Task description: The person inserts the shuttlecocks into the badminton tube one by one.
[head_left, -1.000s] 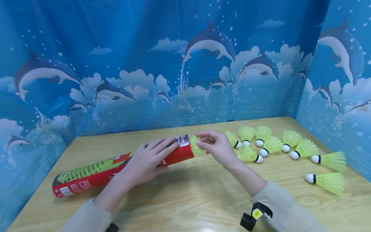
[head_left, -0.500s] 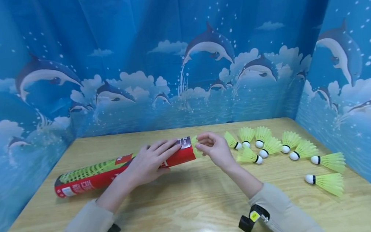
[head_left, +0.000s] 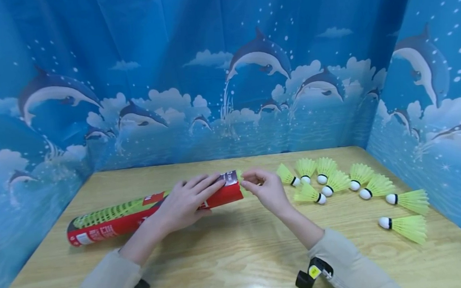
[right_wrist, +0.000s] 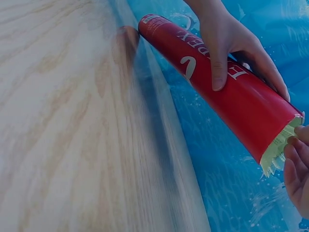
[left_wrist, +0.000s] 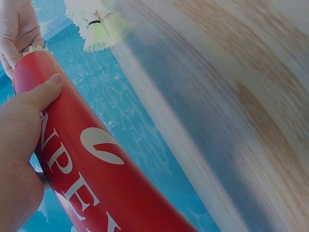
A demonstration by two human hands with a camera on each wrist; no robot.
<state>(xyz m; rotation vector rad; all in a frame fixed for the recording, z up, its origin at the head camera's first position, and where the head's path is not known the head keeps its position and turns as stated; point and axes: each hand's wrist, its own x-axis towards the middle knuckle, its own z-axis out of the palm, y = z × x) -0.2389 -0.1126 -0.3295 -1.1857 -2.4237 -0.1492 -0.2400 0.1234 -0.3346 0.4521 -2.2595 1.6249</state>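
My left hand (head_left: 187,201) grips a red and green shuttlecock tube (head_left: 107,219) from above, near its raised right end. The tube slopes, its left end low over the table. At the raised mouth, the jagged rim of a yellow-green shuttlecock (right_wrist: 276,153) sticks out slightly; its base is hidden inside. My right hand (head_left: 268,188) has curled fingers, with thumb and fingertips pinching that rim. In the left wrist view, the left thumb (left_wrist: 48,91) lies along the red wall close to the mouth.
To the right of the hands, several yellow shuttlecocks with white bases lie on the wooden table (head_left: 232,262), among them one near shuttlecock (head_left: 408,228) and one farther shuttlecock (head_left: 306,167). A blue dolphin-print curtain (head_left: 191,74) stands behind and at the sides.
The shuttlecock at the mouth has slid left into the tube, only its rim now showing. My right hand has followed it slightly left; the left hand keeps its grip.
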